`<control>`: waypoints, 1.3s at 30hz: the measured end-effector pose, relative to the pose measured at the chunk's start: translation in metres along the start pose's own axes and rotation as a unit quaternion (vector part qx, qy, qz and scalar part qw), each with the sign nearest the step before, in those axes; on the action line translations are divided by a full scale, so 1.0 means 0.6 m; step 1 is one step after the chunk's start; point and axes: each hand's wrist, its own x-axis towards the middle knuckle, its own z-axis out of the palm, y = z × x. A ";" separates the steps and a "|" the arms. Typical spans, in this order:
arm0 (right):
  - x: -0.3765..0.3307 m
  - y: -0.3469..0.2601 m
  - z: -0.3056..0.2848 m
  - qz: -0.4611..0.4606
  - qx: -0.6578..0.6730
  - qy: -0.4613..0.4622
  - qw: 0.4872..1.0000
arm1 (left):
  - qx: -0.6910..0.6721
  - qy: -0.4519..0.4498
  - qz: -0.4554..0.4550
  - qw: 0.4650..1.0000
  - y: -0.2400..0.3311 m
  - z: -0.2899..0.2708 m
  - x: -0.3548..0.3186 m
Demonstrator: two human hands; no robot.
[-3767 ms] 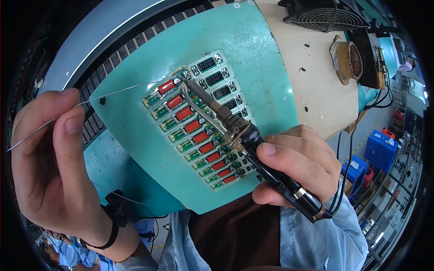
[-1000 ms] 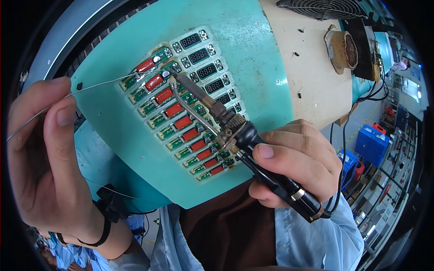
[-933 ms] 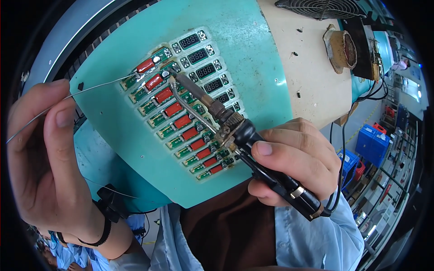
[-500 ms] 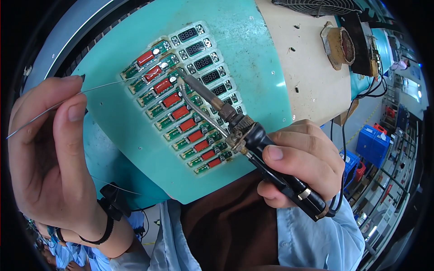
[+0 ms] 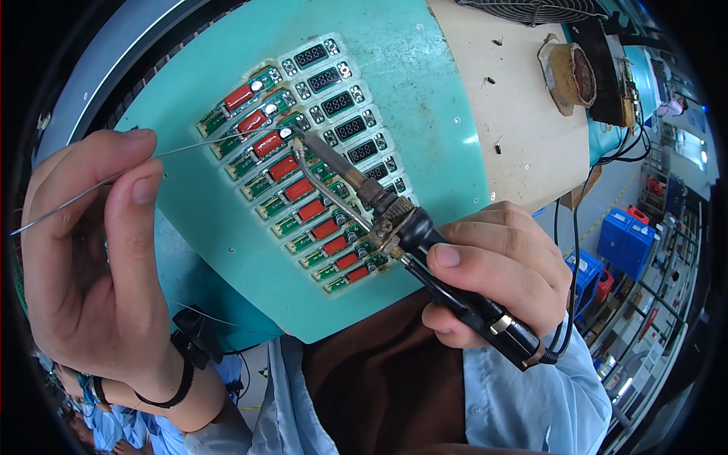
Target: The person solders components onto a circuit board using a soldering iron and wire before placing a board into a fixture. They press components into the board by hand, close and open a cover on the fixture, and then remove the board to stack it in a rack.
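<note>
My left hand (image 5: 98, 250) pinches a thin solder wire (image 5: 193, 145) between thumb and forefinger. The wire reaches right, over the boards, to the tip of a soldering iron (image 5: 432, 243). My right hand (image 5: 508, 265) grips the iron's black handle; a thin metal tube runs along its shaft. The iron's tip is at the third board from the top, beside a small round silver-topped part; exact contact is hidden. Several narrow green circuit boards lie in a fanned row, each with a red block-shaped component (image 5: 269, 144). A matching row of small black digit displays (image 5: 350, 127) sits alongside.
The boards lie on a green sheet (image 5: 409, 83). To its right is a beige surface (image 5: 523, 144) with a worn tan holder (image 5: 557, 76) and a fan grille (image 5: 538, 9). Black cables hang at the right, near blue crates (image 5: 626, 241) on the floor.
The iron's tip has shifted slightly down and left toward the third board. My left hand has moved a little right with the solder wire. The boards appear slightly shifted left.
</note>
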 end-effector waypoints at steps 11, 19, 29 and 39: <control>-0.001 0.004 0.004 -0.006 0.002 0.006 1.000 | 0.025 -0.025 0.001 0.999 -0.004 -0.001 0.004; 0.000 0.003 0.002 0.000 0.010 0.002 1.000 | 0.014 0.007 0.021 1.000 -0.014 -0.002 -0.003; -0.008 0.002 -0.006 -0.013 0.011 0.004 1.000 | 0.012 0.022 0.019 1.000 -0.003 -0.001 -0.008; -0.024 -0.007 -0.011 -0.019 -0.003 -0.001 1.000 | 0.011 0.003 0.021 1.000 0.006 0.000 -0.014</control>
